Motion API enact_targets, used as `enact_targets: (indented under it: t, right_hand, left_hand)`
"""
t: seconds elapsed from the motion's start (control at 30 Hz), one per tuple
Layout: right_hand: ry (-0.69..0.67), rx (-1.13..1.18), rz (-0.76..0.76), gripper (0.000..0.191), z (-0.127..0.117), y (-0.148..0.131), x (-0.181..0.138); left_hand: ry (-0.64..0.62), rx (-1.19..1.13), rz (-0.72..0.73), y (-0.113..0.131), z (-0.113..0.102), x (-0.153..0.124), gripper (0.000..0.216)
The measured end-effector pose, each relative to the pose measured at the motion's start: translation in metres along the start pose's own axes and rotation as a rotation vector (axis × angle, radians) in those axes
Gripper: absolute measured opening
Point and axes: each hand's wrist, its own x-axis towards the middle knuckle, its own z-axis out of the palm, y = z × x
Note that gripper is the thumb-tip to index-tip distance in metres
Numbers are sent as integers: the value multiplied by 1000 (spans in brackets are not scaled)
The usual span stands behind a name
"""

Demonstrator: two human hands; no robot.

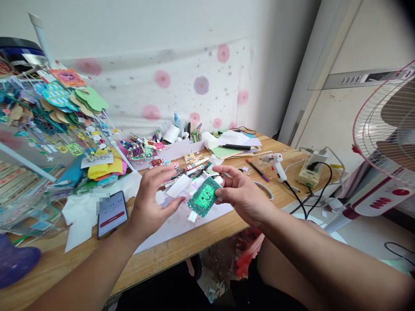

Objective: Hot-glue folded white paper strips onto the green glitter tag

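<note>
The green card (203,197) is pinched by the right hand (241,192) above the pale sheet (162,235) — being inspected, seemingly; the left hand (149,203) is held spread and empty beside it — a light edge-grip seems needed next.

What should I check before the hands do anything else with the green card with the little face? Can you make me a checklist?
1. Green card held: ok. The right hand pinches its edge between thumb and fingers.
2. Left hand free: ok. It is open beside the card, holding nothing.
3. White strip firmly stuck on: cannot tell. It pokes out at the card's lower end.
4. Work area tidy: not ok. Loose papers and pens are scattered behind the hands.
5. Glue gun cool: cannot tell. It is on the table, away from both hands.
</note>
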Motion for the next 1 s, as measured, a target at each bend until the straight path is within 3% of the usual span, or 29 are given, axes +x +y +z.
enact_targets:
  t: [0.1,0.17,0.27,0.47,0.67,0.77,0.9,1.0]
  right_hand:
    - [101,-6,-52,49,2,9,7]
    - [139,-11,-82,49,5,16,12]
    - [173,-7,-106,47,11,26,17]
    - [184,-65,-82,46,18,42,20]
    - [174,-131,-24,48,24,54,20]
    - [179,-121,1,50,25,57,19]
    - [187,-163,31,50,26,64,17]
    - [170,-194,76,50,27,72,17]
  left_hand:
    - [-12,-408,-527,-4,8,-11,33]
    - [-109,-553,-687,1,15,-18,33]
    - [-146,-584,-757,12,24,-25,24]
    - [23,-554,-867,9,30,-34,18]
    - [88,-514,-893,6,29,-44,19]
    - [49,-537,-914,6,22,-46,17]
    - [-107,-675,-964,2,7,-42,24]
    - [-185,-613,-982,-7,3,-37,30]
